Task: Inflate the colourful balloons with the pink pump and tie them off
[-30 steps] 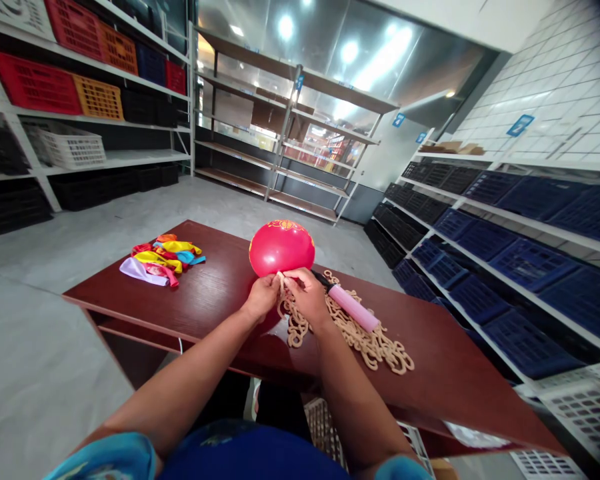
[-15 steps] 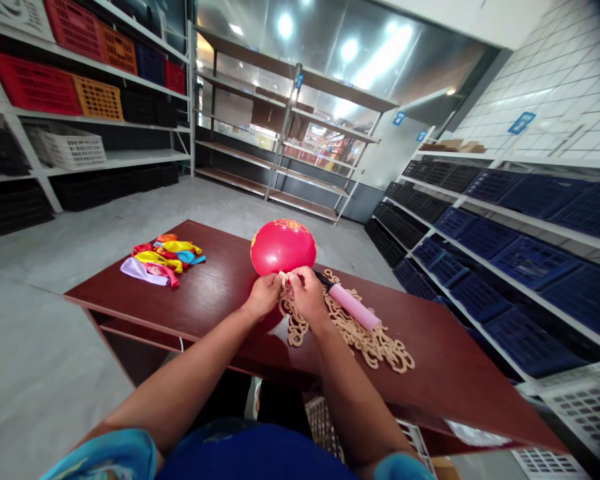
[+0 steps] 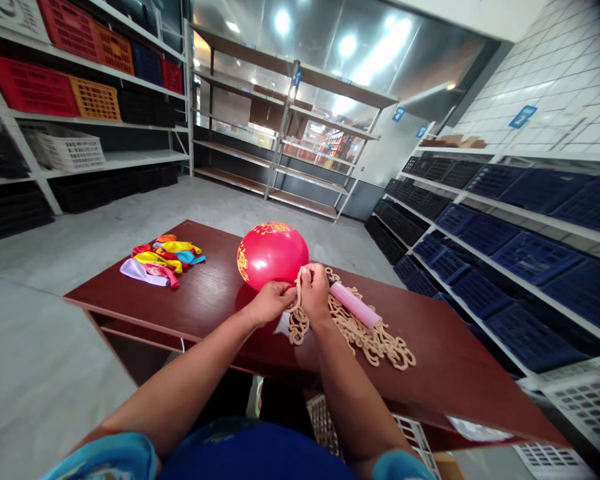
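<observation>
Red balloon, just beyond left hand pinching its neck, right hand pinching rope

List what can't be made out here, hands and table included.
All in the head view:
Neck of the inflated red balloon with yellow print: mostly behind the left hand.
Black end of the pink cylindrical tube: partly behind the right hand.
Middle of the looped beige cord: under the tube and behind the right forearm.
Blue rectangular sign, upper right: marking too blurred.
White plastic crate: cut by right edge.
</observation>
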Available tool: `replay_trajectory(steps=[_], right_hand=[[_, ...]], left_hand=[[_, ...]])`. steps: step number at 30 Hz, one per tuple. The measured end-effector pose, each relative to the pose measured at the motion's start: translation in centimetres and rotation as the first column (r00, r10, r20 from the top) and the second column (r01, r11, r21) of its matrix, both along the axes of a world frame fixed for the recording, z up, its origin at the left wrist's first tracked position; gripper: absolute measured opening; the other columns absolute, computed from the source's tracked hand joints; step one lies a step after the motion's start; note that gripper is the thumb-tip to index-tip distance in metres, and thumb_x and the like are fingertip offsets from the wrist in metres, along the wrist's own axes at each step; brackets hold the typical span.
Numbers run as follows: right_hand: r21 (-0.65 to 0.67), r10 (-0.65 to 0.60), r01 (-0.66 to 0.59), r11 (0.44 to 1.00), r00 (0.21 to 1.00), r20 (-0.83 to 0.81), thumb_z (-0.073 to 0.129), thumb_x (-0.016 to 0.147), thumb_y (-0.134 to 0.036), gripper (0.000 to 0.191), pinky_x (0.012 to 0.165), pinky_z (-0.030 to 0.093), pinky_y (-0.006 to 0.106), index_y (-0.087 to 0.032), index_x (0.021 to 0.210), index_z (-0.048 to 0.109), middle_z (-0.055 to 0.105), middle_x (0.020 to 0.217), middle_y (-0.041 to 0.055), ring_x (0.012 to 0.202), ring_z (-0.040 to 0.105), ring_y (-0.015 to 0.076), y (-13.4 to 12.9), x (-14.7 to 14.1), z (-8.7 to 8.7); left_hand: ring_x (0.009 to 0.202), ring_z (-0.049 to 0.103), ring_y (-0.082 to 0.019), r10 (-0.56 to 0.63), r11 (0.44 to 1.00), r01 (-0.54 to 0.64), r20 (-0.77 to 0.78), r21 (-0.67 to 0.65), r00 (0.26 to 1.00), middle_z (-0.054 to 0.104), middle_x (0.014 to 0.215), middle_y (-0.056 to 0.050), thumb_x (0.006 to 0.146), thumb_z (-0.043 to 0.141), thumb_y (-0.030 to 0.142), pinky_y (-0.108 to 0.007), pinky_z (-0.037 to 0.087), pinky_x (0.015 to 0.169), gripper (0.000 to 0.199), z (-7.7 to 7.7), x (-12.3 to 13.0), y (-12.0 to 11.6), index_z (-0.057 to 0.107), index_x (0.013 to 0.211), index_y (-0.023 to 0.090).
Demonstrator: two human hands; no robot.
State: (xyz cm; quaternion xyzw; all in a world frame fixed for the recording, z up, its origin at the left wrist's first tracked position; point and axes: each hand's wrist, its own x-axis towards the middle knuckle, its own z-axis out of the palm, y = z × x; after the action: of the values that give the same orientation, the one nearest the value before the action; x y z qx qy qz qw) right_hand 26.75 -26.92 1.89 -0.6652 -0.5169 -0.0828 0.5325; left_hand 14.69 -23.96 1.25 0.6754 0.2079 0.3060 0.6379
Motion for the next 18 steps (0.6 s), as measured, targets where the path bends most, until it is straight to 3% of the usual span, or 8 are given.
replay_trajectory(steps=[5,13,18], right_hand=[[-0.020,0.000,-0.002,1.000,0.994,-0.108,0.037,0.082,-0.033,0.018,0.072,0.039,0.030,-0.019,0.079,0.048,0.054,0.079,0.0037,0.077,0.049,0.0166,0.1,0.1,-0.5],[0.024,-0.088,0.091,0.996,0.990,-0.108,0.037,0.082,-0.033,0.017,0.074,0.039,0.031,-0.019,0.079,0.046,0.054,0.080,0.0037,0.078,0.050,0.0165,0.8,-0.6,-0.5],[-0.029,-0.028,0.024,0.999,0.989,-0.147,0.037,0.082,-0.037,0.020,0.071,0.042,0.031,-0.019,0.083,0.047,0.057,0.079,0.0032,0.075,0.053,0.0160,2.1,0.0,-0.6]], left_hand=[[0.046,0.031,-0.006,-0.049,0.998,0.049,-0.001,-0.034,0.999,0.040,0.050,0.003,0.072,0.051,0.038,-0.020,0.023,0.045,0.032,0.4,-0.1,-0.1,0.044,0.054,0.014],[0.048,0.031,-0.005,-0.022,0.999,0.019,0.063,0.041,0.998,0.038,0.050,0.004,0.074,0.050,0.034,-0.020,0.026,0.047,0.028,-1.1,0.1,1.0,0.045,0.055,0.014],[0.042,0.037,-0.005,0.108,0.994,-0.107,0.031,-0.028,0.994,0.052,0.058,0.000,0.078,0.046,0.043,-0.020,0.028,0.043,0.033,-1.9,-0.8,2.0,0.053,0.067,0.013]])
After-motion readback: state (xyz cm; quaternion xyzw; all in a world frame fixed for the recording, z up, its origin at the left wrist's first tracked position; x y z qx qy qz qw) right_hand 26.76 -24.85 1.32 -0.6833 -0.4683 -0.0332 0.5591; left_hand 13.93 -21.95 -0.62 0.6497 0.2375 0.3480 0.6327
